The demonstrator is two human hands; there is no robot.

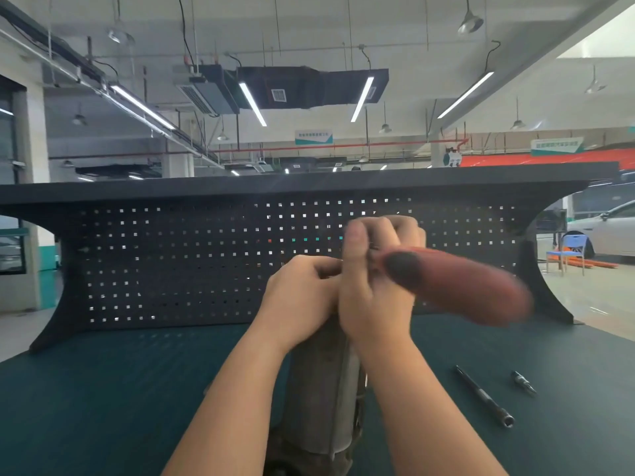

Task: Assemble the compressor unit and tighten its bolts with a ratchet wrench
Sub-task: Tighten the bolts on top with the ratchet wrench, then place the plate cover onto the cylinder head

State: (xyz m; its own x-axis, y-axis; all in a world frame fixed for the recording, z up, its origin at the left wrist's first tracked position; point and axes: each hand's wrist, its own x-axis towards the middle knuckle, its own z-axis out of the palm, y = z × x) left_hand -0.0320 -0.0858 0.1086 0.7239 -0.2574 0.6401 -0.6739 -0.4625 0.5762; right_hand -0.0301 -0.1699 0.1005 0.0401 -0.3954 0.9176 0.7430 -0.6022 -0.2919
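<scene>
Nearest to the camera, the two bare forearms rise from the bottom edge and come together above the middle of the bench (103,389). Between them and under them stands the compressor (323,379), a grey metal body; it goes from the lower edge up to the hands, and its top is hidden behind them.

The left hand (302,297) sits on the top of the compressor, with its back toward the camera. Its fingers are curled inward at the top of the unit, but what they hold cannot be seen, so I cannot tell if this hand grips something.

The right hand (374,276) is just beside the left one and touches it, a little higher. Its thumb points up and its fingers are wrapped around the ratchet (457,286), near the head end. The red handle goes out to the right of this hand and slightly down, toward the camera, and it is blurred. The head of the tool is hidden behind the fingers.

To the right of the right forearm, well apart from it, a long extension bar (484,396) lies on the green mat. A short bit (524,383) lies near it, further right.

Behind the hands stands a dark pegboard (171,262).
</scene>
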